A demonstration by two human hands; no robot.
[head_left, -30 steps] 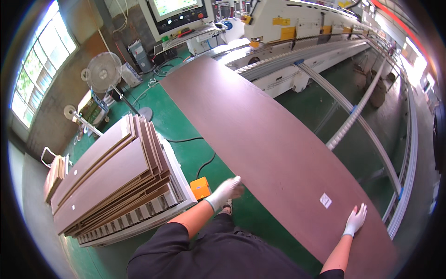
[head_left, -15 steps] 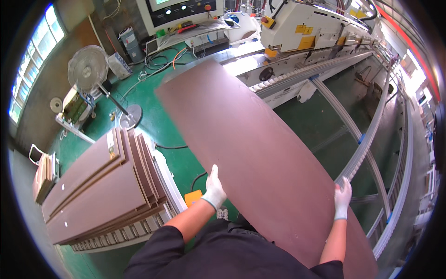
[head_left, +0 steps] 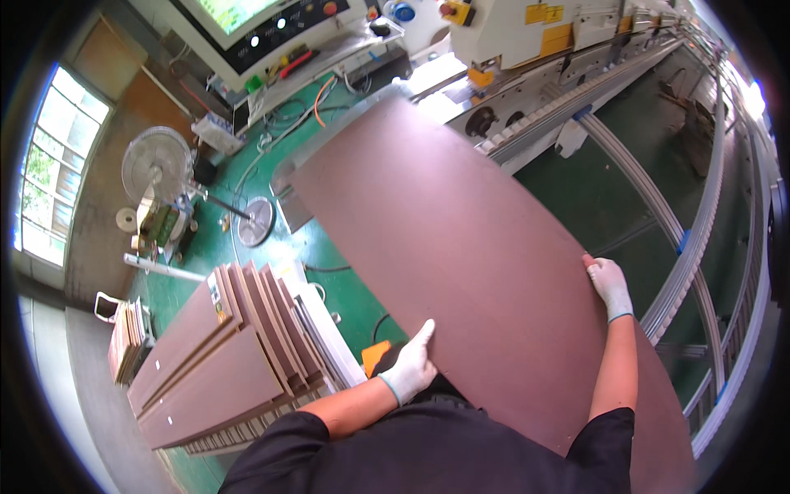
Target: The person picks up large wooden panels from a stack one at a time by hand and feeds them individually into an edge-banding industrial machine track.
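Observation:
A long, flat brown panel (head_left: 461, 247) stretches from beside my body toward the machine ahead. Both my hands wear white gloves. My left hand (head_left: 414, 362) grips the panel's left edge, thumb lying on the top face and the other fingers hidden beneath. On the opposite edge, a little farther forward, my right hand (head_left: 609, 286) holds the panel, its fingers partly out of sight. The panel's far end lies over a grey metal surface (head_left: 298, 155) near the machine.
At left, several similar brown panels (head_left: 218, 366) are stacked on a roller stand. Beyond them is a standing fan (head_left: 156, 169). A white machine (head_left: 527, 33) and control console (head_left: 255, 41) are ahead. Metal rails (head_left: 699, 222) run along the right. Cables cross the green floor.
The machine, console and panel stack sit differently in view, as my viewpoint has shifted. My right hand is farther forward along the panel's edge. Both hands still hold the panel.

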